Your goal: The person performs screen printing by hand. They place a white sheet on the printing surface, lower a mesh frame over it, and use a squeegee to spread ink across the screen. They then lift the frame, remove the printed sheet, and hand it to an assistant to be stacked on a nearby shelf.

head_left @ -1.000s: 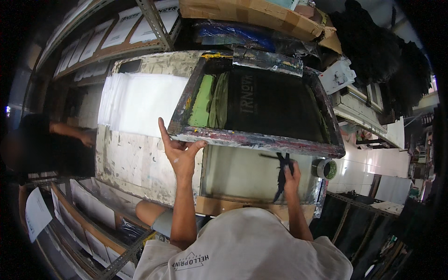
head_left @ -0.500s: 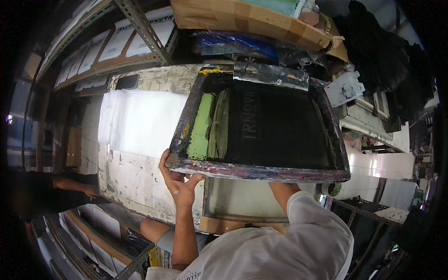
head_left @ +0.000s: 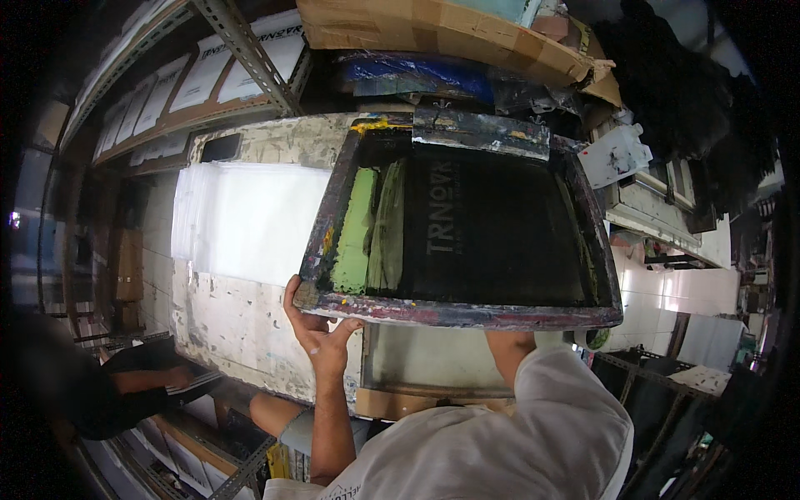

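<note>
A screen-printing frame (head_left: 467, 315) with paint-smeared bars is tilted up over the worktable, its far edge at a hinge clamp (head_left: 482, 133). Its mesh (head_left: 500, 233) is dark, with pale lettering and a green strip along the left side. My left hand (head_left: 323, 333) is closed on the frame's near left corner, thumb along the near bar and fingers around the outside. My right forearm (head_left: 510, 354) reaches beneath the near bar, and the frame hides that hand and its fingers. A pale printing surface (head_left: 433, 358) shows below the frame.
A stack of white sheets (head_left: 258, 217) lies on the paint-stained table (head_left: 242, 325) to the left. Metal racks (head_left: 246, 50) with printed sheets stand far left. A cardboard box (head_left: 450, 37) is at the back. Another person's hand (head_left: 179, 377) is at the lower left.
The frame's near edge sits slightly lower in view, and its lettering shows more clearly. My left hand keeps its hold. The other person's arm at the left has moved nearer and lower.
</note>
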The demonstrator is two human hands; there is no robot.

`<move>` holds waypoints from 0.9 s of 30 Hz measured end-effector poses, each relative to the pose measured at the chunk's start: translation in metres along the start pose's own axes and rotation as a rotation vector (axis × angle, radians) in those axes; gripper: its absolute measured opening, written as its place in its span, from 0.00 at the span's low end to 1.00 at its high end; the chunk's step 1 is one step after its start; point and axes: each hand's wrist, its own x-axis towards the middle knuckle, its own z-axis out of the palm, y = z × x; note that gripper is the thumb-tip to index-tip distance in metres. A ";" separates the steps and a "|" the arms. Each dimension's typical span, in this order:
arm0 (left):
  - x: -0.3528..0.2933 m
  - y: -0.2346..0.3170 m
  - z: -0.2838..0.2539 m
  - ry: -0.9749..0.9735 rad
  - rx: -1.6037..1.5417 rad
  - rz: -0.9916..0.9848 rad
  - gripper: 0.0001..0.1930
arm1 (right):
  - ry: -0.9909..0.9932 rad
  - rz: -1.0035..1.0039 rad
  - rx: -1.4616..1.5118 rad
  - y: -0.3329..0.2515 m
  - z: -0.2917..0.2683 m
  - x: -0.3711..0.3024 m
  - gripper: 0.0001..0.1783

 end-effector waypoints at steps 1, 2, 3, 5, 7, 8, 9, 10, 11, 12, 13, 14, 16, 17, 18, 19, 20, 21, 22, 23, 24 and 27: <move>0.000 0.001 -0.002 -0.008 0.007 -0.002 0.61 | -0.006 -0.001 0.007 -0.001 0.000 0.002 0.20; 0.002 -0.001 -0.004 -0.017 0.014 -0.004 0.61 | -0.012 0.005 0.025 0.000 -0.003 0.001 0.21; 0.002 -0.002 -0.005 -0.023 0.021 -0.011 0.61 | -0.024 0.010 0.050 -0.002 -0.005 0.000 0.21; 0.001 -0.004 -0.004 -0.027 0.003 0.023 0.61 | -0.054 0.020 0.129 -0.005 -0.016 -0.006 0.21; -0.002 -0.008 -0.005 -0.027 0.003 0.033 0.60 | -0.104 0.037 0.243 -0.009 -0.031 -0.019 0.22; -0.002 -0.011 -0.006 -0.029 0.006 0.031 0.60 | -0.132 0.048 0.306 -0.013 -0.043 -0.027 0.22; -0.004 -0.011 -0.008 -0.022 0.009 0.033 0.59 | -0.179 0.058 0.383 -0.016 -0.059 -0.039 0.22; -0.004 -0.011 -0.009 -0.020 0.015 0.042 0.59 | -0.232 0.069 0.455 -0.019 -0.074 -0.053 0.22; -0.003 -0.008 -0.008 -0.025 0.018 0.048 0.58 | -0.279 0.083 0.521 -0.022 -0.095 -0.071 0.22; -0.002 -0.005 -0.006 -0.033 0.022 0.055 0.57 | -0.321 0.093 0.583 -0.023 -0.118 -0.090 0.23; -0.002 0.000 -0.001 -0.041 0.050 0.062 0.55 | -0.354 0.096 0.642 -0.019 -0.142 -0.110 0.23; -0.003 0.005 0.001 -0.042 0.064 0.083 0.54 | -0.392 0.095 0.676 -0.016 -0.165 -0.129 0.23; 0.000 0.016 0.009 -0.024 0.039 0.098 0.51 | -0.437 0.054 0.683 -0.008 -0.210 -0.163 0.23; 0.001 0.021 0.011 -0.018 0.002 0.098 0.52 | -0.428 -0.007 0.608 -0.006 -0.230 -0.177 0.24; 0.006 0.028 0.014 -0.021 -0.029 0.107 0.53 | -0.396 -0.099 0.486 -0.002 -0.251 -0.192 0.24; 0.009 0.033 0.018 -0.024 -0.033 0.127 0.51 | -0.233 -0.114 0.262 -0.030 -0.260 -0.224 0.23; 0.016 0.036 0.021 -0.035 -0.059 0.162 0.50 | -0.016 -0.412 -0.301 -0.008 -0.276 -0.220 0.22; 0.022 0.042 0.026 -0.013 -0.060 0.155 0.50 | 0.079 -0.441 -0.444 0.000 -0.287 -0.223 0.23; 0.026 0.048 0.032 -0.002 -0.066 0.145 0.50 | 0.187 -0.464 -0.586 0.008 -0.296 -0.229 0.24; 0.030 0.051 0.035 0.000 -0.075 0.153 0.50 | 0.221 -0.430 -0.707 0.033 -0.303 -0.229 0.27; 0.036 0.055 0.042 -0.009 -0.085 0.164 0.50 | 0.266 -0.390 -0.821 0.066 -0.304 -0.225 0.30; 0.047 0.057 0.047 0.008 -0.128 0.213 0.51 | 0.257 -0.228 -1.087 0.062 -0.284 -0.240 0.38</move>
